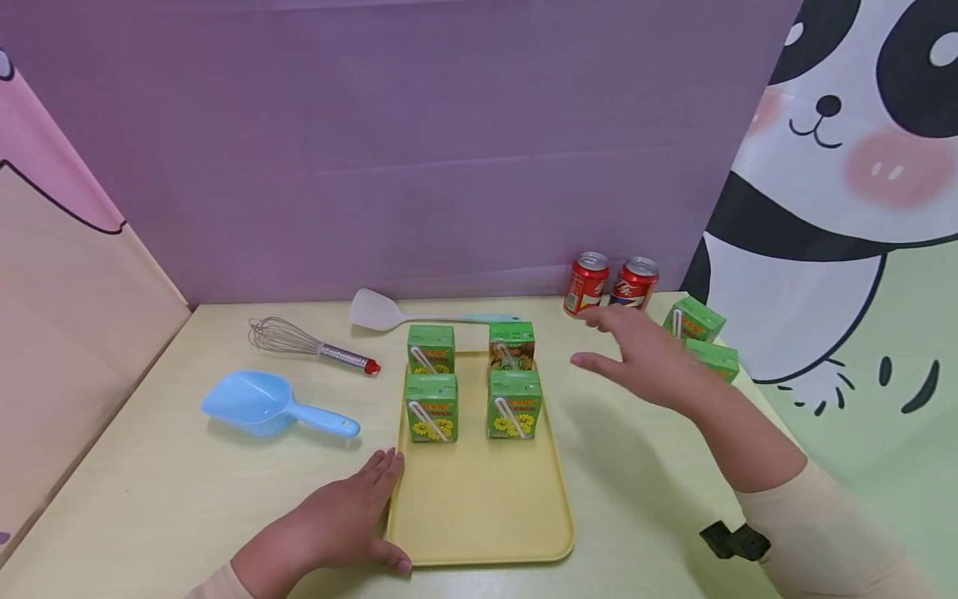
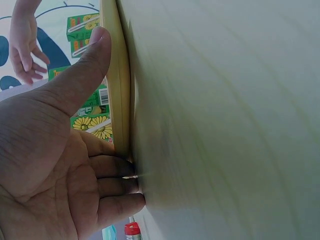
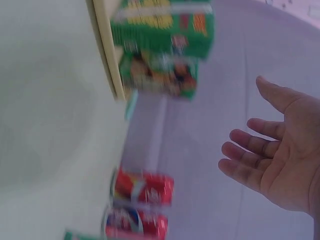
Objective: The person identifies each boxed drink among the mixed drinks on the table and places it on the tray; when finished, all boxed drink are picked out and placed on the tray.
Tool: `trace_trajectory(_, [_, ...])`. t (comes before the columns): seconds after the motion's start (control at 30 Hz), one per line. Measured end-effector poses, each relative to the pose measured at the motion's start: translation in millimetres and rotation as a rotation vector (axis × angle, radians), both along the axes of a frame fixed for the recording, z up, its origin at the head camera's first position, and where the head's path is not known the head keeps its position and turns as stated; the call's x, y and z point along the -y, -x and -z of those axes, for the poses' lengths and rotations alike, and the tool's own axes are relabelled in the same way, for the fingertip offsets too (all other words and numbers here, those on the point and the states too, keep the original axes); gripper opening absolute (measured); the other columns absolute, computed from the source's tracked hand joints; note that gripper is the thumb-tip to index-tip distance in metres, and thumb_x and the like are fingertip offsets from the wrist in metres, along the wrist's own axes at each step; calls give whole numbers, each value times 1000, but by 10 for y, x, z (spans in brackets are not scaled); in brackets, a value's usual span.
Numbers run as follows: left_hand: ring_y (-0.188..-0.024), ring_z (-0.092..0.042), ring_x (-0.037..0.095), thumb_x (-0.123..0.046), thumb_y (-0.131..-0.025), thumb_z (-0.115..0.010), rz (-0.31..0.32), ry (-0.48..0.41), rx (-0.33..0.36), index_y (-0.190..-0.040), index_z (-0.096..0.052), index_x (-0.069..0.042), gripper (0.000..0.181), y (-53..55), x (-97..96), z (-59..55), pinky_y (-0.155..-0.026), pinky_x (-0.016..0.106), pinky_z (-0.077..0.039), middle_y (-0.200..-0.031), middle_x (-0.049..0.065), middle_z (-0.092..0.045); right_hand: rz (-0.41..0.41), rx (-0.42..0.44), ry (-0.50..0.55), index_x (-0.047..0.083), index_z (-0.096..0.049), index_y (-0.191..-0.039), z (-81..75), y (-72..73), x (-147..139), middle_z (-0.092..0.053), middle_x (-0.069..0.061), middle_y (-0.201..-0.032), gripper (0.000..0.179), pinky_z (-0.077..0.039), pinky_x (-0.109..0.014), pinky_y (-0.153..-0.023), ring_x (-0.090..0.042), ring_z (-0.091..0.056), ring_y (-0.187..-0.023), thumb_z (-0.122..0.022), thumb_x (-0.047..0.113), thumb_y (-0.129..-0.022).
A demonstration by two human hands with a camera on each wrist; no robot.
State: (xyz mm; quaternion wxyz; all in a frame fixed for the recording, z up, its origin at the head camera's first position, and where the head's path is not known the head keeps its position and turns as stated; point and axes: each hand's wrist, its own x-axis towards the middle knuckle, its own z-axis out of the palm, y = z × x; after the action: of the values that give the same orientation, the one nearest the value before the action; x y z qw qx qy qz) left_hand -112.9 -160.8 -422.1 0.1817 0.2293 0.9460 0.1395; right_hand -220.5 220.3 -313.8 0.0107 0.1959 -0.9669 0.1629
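My left hand (image 1: 340,520) rests at the left edge of a yellow tray (image 1: 479,507), fingers straight along its side and thumb near the front corner. On the tray's far half stand several green drink cartons (image 1: 432,408) with straws on their fronts, in two rows. My right hand (image 1: 636,353) is raised over the table right of the tray, fingers loosely extended and holding nothing. In the right wrist view its palm (image 3: 295,160) shows bare. Two red soda cans (image 1: 587,284) stand beyond it, and two more green cartons (image 1: 694,319) sit at the table's right edge, partly behind my forearm.
On the left lie a blue scoop (image 1: 258,403) and a whisk (image 1: 310,343) with a red-tipped handle. A white spatula (image 1: 377,312) with a pale blue handle lies behind the tray. A purple cloth wall (image 1: 419,166) closes off the table's back.
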Motion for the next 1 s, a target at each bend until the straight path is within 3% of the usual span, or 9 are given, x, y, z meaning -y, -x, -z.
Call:
trace_trajectory(0.23, [-149, -20, 36, -74, -64, -72, -6, -6, 10, -154, -23, 2, 127, -9, 10, 1, -112, 53, -35, -161, 20, -21, 116, 42, -70, 3, -40, -146, -104, 45, -615, -44, -24, -143, 84, -37, -67, -102, -46, -37, -131, -61, 60, -89])
trace_trajectory(0.5, [-150, -19, 36, -74, -64, -71, -12, -19, 15, -154, -22, 2, 128, -12, 19, 14, -113, 53, -34, -162, 20, -20, 232, 105, -118, -7, -42, -141, 135, 152, -1191, -49, -33, -129, 87, -44, -67, -91, -48, -46, -115, -65, 57, -88])
trace_trajectory(0.77, [-150, -19, 35, -74, -64, -72, -18, -18, 17, -154, -22, 1, 128, -20, 17, 14, -113, 54, -34, -162, 19, -20, 231, 181, -72, -14, -43, -136, 391, 236, -1448, -51, -35, -124, 81, -47, -62, -88, -45, -50, -108, -68, 47, -89])
trace_trajectory(1.0, [-150, -18, 33, -77, -64, -69, -20, -9, 30, -156, -21, -2, 128, -11, 10, 0, -113, 54, -34, -163, 17, -19, 247, 180, -51, -15, -46, -130, 437, 244, -1500, -54, -34, -120, 66, -49, -58, -84, -42, -54, -102, -70, 32, -90])
